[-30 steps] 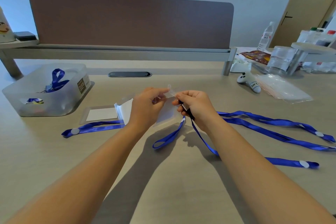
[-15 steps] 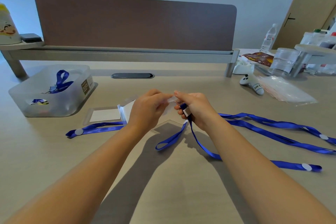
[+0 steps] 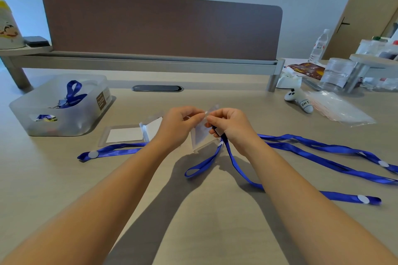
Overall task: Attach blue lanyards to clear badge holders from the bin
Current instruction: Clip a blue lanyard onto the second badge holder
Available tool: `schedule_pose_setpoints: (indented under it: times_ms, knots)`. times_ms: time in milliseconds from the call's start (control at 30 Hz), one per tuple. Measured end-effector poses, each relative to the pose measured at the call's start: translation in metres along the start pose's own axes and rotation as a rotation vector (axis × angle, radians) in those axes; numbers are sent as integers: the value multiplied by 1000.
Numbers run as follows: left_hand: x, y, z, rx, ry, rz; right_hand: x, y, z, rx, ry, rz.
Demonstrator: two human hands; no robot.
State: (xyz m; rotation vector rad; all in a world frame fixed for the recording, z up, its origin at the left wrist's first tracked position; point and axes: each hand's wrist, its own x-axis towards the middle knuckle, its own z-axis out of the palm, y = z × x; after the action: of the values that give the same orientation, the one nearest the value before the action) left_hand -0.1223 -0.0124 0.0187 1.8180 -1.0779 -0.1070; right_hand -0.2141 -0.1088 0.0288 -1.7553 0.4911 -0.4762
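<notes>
Hands meet above the desk point(image 3: 64, 178): left hand point(image 3: 176, 127) pinches the holder point(image 3: 201, 134) at its top, right hand point(image 3: 231, 127) pinches the lanyard point(image 3: 239, 170) clip against it; the clip itself is hidden. Bare desk lies nearer the person. Bin point(image 3: 58, 105) sits far left, a brown screen point(image 3: 161, 28) beyond.

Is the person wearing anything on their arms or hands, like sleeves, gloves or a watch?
No. Both forearms are bare right down to the frame's bottom edge, with no sleeves showing. The left hand and right hand wear no gloves, and no watch, bracelet or ring is visible.
</notes>
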Motion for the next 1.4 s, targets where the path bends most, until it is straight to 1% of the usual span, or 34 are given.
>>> schedule_pose_setpoints:
  times_ms: [233, 500, 800, 1000, 1100, 1233, 1333, 1400]
  knots:
    - [2, 2, -1, 39, 52, -29, 0, -1, 7, -85, 33, -72]
    - [4, 2, -3, 175, 105, 26, 3, 1, 14, -123, 56, -101]
    - [4, 4, -8, 198, 190, 96, 4, -5, 19, -173, 59, -189]
    - [8, 8, -13, 180, 179, 101, 7, -10, 20, -239, 86, -253]
    - [11, 9, -17, 152, 139, 70, 9, -13, 21, -230, 82, -231]
    - [5, 11, -21, -24, 90, -9, 12, -19, 22, -138, 80, -145]
    - [1, 6, -24, -105, 150, -126, 12, -22, 22, -67, 106, -114]
    - [0, -2, -27, -94, 171, -268, 11, -24, 22, -59, 118, -108]
